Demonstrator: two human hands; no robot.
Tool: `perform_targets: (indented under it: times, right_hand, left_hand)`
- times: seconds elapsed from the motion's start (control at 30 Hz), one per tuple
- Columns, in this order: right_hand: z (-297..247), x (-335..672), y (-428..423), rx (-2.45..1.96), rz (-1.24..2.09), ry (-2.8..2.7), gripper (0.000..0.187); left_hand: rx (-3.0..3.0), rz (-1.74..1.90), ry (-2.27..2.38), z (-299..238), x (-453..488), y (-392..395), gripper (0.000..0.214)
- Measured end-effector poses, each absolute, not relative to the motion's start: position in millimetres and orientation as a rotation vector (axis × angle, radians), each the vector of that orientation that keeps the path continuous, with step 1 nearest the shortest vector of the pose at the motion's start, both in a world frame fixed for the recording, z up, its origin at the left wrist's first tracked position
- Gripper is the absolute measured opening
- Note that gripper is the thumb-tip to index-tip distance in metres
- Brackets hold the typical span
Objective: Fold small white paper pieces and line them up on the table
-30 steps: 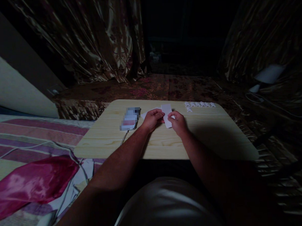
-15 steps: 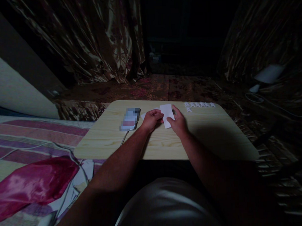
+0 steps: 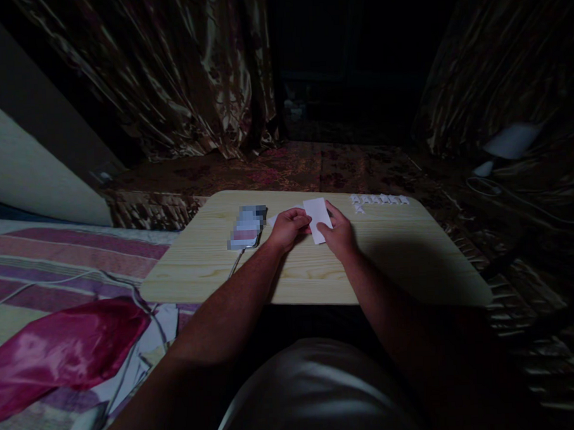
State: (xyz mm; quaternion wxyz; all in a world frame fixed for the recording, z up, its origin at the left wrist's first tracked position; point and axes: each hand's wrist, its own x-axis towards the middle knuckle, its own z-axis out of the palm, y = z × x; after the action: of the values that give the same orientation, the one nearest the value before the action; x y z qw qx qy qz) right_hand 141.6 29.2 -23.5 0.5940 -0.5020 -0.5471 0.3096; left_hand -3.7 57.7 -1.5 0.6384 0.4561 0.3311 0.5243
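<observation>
A small white slip of paper is held upright over the middle of a light wooden lap table. My left hand pinches its left edge with curled fingers. Its right edge is gripped by my right hand, fingers closed behind the sheet. Another pale paper piece lies flat just behind my left hand.
A phone with a cable lies left of my hands. Several small folded paper pieces sit in a row at the table's far right. A striped blanket and a red foil bag lie to the left. Dark curtains hang behind.
The paper has turned a little wider toward me, and my right hand's fingers have shifted from in front of it to behind its right edge. Both hands stay in place.
</observation>
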Motion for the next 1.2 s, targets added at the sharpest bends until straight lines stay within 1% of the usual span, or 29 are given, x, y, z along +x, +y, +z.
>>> perform_targets:
  times: [0.23, 0.5, 0.7, 1.0, 1.2]
  right_hand:
    - [-21.2, 141.2, 28.2, -1.123, 0.719, -1.267, 0.067]
    - [-19.4, 138.2, 28.2, -1.072, 0.721, -1.206, 0.041]
    - [-24.9, 140.3, 33.7, -1.111, 0.663, -1.180, 0.019]
    - [-30.8, 147.5, 37.0, -1.184, 0.659, -1.250, 0.015]
    - [-30.2, 147.1, 35.4, -1.200, 0.651, -1.246, 0.022]
  left_hand:
    - [1.033, 1.197, 0.773, -1.2, -3.5, 57.2, 0.033]
    - [1.034, 1.234, 0.810, -5.2, -2.4, 61.3, 0.027]
    - [1.020, 1.242, 0.835, -7.0, -3.3, 64.1, 0.029]
    - [1.045, 1.216, 0.833, -7.4, -3.6, 63.8, 0.028]
    - [1.132, 1.231, 0.875, -8.4, -1.6, 61.3, 0.028]
